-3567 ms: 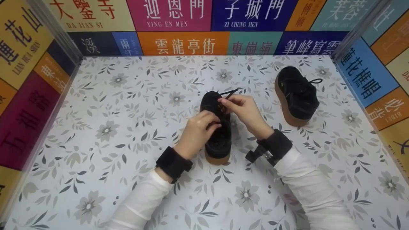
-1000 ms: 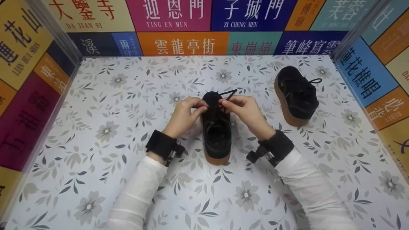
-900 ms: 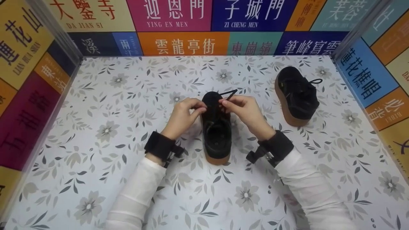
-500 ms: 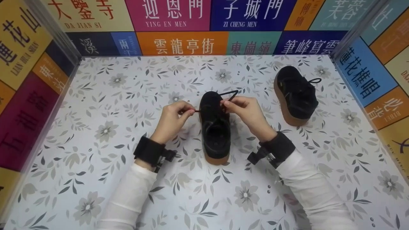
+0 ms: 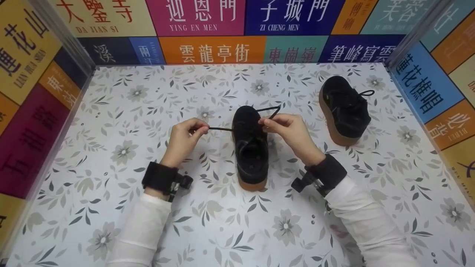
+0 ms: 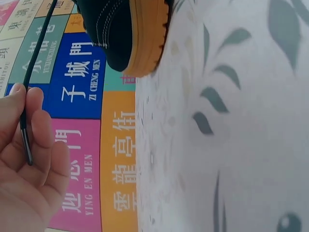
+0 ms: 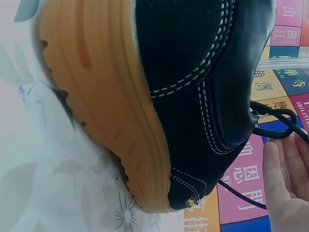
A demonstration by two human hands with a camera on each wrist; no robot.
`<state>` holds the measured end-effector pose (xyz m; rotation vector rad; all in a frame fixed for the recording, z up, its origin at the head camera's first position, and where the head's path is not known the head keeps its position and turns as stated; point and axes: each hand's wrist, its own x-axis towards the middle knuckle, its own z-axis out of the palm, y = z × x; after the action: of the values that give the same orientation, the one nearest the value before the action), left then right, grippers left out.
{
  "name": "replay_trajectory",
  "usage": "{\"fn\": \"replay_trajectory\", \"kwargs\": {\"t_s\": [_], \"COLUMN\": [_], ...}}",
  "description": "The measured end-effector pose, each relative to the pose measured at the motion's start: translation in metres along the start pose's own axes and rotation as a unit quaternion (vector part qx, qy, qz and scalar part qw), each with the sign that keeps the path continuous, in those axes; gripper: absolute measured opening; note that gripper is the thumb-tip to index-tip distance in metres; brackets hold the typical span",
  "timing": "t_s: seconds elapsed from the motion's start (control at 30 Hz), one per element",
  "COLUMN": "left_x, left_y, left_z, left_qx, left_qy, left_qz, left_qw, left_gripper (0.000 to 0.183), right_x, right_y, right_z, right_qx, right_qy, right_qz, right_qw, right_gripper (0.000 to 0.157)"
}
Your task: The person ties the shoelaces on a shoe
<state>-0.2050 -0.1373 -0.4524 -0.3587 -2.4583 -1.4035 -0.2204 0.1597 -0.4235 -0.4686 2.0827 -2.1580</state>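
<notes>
A black shoe [image 5: 246,115] with a tan sole stands on the patterned tabletop, toe pointing away. Left of it, my left hand [image 5: 182,139] pinches one end of the black shoelace [image 5: 221,129], which runs taut from the shoe's side. In the left wrist view the lace's dark tip [image 6: 27,147] shows past the thumb and forefinger. My right hand [image 5: 291,131] pinches lace at the shoe's right side. A bent length of lace juts out above that hand. The right wrist view shows a loop of lace [image 7: 285,116] at the fingertips; part of the grip is hidden.
A second black shoe [image 5: 345,109] with a tan sole stands at the back right, a lace loop [image 5: 367,93] sticking out from it. Colourful lettered panels [image 5: 207,50] wall the table [image 5: 111,155] at the back and both sides.
My left hand has gone from over the shoe out to the left, drawing a lace end out with it. My right hand stays almost in place, shifting slightly right at the end.
</notes>
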Motion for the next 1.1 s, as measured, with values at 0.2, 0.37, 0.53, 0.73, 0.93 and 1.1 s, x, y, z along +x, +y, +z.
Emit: {"fn": "replay_trajectory", "kwargs": {"t_s": [0.2,0.37,0.53,0.73,0.93,1.1], "left_x": [-0.004,-0.008,-0.009,-0.012,-0.016,-0.018], "left_y": [-0.007,-0.012,-0.016,-0.021,-0.022,-0.024], "left_z": [-0.014,-0.021,-0.026,-0.034,-0.042,-0.046], "left_qx": [0.004,0.013,0.014,0.025,0.049,0.075], "left_qy": [-0.001,-0.001,0.004,0.011,0.012,0.015], "left_qz": [-0.032,-0.048,-0.054,-0.057,-0.061,-0.055], "left_qw": [0.9995,0.9988,0.9984,0.998,0.9969,0.9956], "left_gripper": [0.015,0.013,0.014,0.011,0.011,0.011], "right_x": [-0.002,-0.004,-0.006,-0.008,-0.011,-0.015], "right_y": [0.003,0.004,0.006,0.01,0.015,0.018], "right_z": [-0.003,-0.007,-0.011,-0.016,-0.023,-0.026], "right_qx": [0.009,0.004,-0.016,-0.041,-0.07,-0.083], "right_qy": [-0.012,-0.006,0.005,0.026,0.016,0.017], "right_qz": [-0.002,0.004,0.004,0.004,0.005,0.015], "right_qw": [1.0,1.0,1.0,0.999,0.997,0.996], "right_gripper": [0.022,0.024,0.025,0.025,0.025,0.026]}}
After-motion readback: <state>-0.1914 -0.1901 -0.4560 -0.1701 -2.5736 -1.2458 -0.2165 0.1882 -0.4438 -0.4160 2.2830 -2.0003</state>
